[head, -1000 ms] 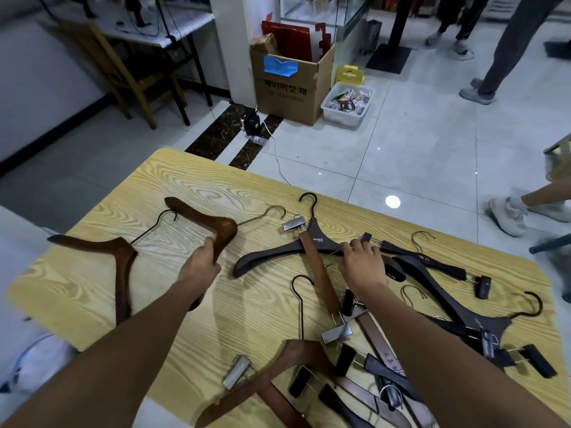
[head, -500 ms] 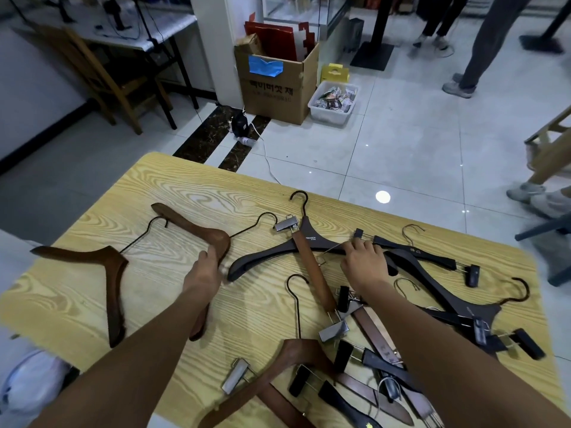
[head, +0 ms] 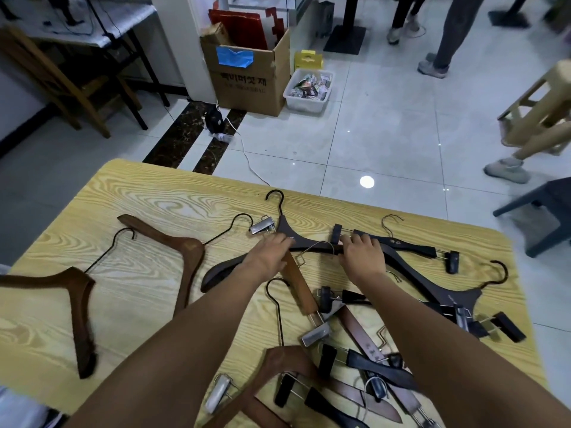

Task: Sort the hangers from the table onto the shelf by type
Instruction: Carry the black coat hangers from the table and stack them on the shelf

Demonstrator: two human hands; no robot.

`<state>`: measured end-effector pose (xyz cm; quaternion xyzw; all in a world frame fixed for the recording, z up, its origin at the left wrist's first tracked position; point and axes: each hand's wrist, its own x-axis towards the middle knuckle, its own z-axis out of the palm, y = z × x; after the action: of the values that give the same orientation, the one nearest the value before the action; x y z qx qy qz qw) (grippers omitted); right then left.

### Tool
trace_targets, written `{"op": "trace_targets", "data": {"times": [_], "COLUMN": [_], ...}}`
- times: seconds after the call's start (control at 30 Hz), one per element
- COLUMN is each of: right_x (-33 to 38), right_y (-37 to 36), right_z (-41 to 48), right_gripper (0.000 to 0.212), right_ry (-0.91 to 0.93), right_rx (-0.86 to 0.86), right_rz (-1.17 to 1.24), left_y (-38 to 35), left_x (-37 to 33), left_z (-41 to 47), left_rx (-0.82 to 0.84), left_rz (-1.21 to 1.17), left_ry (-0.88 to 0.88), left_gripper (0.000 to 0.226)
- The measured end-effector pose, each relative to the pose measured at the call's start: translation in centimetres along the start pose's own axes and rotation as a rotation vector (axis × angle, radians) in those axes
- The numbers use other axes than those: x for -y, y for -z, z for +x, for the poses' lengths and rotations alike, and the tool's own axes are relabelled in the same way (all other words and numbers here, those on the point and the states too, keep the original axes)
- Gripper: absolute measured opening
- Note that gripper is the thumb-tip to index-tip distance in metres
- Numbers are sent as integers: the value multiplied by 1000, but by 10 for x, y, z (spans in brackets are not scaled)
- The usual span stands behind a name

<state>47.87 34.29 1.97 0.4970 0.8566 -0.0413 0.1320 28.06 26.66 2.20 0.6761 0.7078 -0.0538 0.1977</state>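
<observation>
A black coat hanger (head: 228,267) lies in the middle of the yellow wooden table (head: 148,193), hook pointing away from me. My left hand (head: 267,256) rests on its neck with the fingers laid forward over it. My right hand (head: 364,257) grips its right arm, fingers curled over the wood next to a black clip hanger (head: 401,244). A brown clip hanger (head: 298,285) lies across the black one. Two brown coat hangers (head: 173,242) (head: 74,291) lie apart at the left. The shelf is not in view.
A tangle of several black and brown clip hangers (head: 370,359) and another black coat hanger (head: 432,285) fills the table's right and near side. Beyond the table are a cardboard box (head: 247,78), a white bin (head: 309,91), a chair (head: 61,84) and people's legs (head: 448,32).
My left hand let go of the brown coat hanger and moved right onto the black coat hanger's neck. My right hand stayed on the black hanger's right arm.
</observation>
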Motion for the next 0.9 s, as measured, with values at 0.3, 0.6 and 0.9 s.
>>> {"op": "trace_targets", "data": {"times": [0.3,0.6,0.9], "right_x": [-8,-6,-1], "right_y": [-6,-7,1], "right_z": [27,37,34], "right_gripper": [44,44,43], "right_ry": [126,158,155], "right_rx": [155,202,113], "right_rz": [-83,-127,-64], "left_y": [-4,-8,-8], "left_x": [-3,-1,11], "left_z": [26,32,2], "left_rx": [171,247,144], "left_rz": [309,411,434], "left_ry": [-147,-307,-330], "left_gripper": [63,61,47]}}
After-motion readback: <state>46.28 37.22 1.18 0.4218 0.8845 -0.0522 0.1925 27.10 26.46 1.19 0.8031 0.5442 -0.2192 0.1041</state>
